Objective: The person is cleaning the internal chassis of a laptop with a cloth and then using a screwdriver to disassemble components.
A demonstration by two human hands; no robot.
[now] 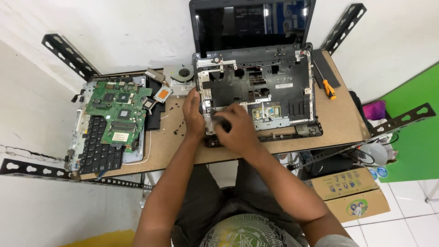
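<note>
Black laptop base (274,87) stripped, metal frame bare; left hand (193,114) grips its edge, right hand (238,130) pinches dark part (221,122)

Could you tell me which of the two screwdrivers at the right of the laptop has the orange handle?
The shorter screwdriver, lying nearer the person, has the orange handle. The other screwdriver beside it is darker, with no orange showing. Both lie right of the open laptop base.

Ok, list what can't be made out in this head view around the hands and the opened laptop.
- Head view: the dark object under the right hand is mostly covered by its fingers; its kind is unclear.
- The laptop base front-left corner is hidden by the left hand.
- The laptop screen is cut off by the top edge.
- Small dark bits on the table: too small to identify.
- Green circuit board: parts too small.
</note>
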